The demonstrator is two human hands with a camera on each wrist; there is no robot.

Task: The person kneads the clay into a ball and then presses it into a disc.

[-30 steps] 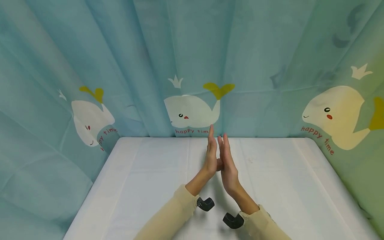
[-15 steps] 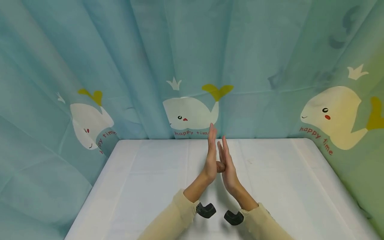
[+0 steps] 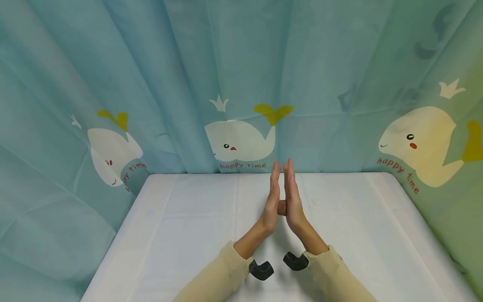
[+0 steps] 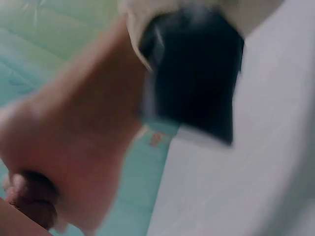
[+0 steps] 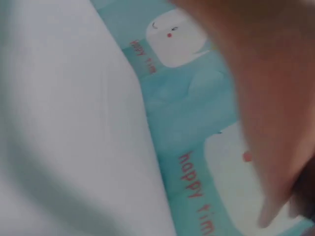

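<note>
Above the table, in the head view, my left hand (image 3: 270, 207) and right hand (image 3: 295, 205) stand palm to palm with fingers straight and pointing forward. A small brown, roundish lump (image 3: 282, 207) is pressed between the two palms; most of it is covered. Seen from the left wrist, the brown lump (image 4: 39, 204) looks dark and ridged, too blurred to name its kind, and the facing hand (image 4: 83, 167) lies against it. At the right edge of the right wrist view, a blurred hand (image 5: 275, 113) shows with only a dark bit of the lump beside it.
A white-covered table (image 3: 188, 235) lies beneath the hands. Behind and along both sides hangs a blue-green curtain (image 3: 324, 75) printed with white whales. Black wrist-worn devices (image 3: 261, 270) stick out from the beige sleeves (image 3: 216, 272), close to each other.
The left hand, earlier further forward than the right, has drawn back while the right has slid forward, so the fingertips are about level. Both hands have shifted slightly right, the lump still between them.
</note>
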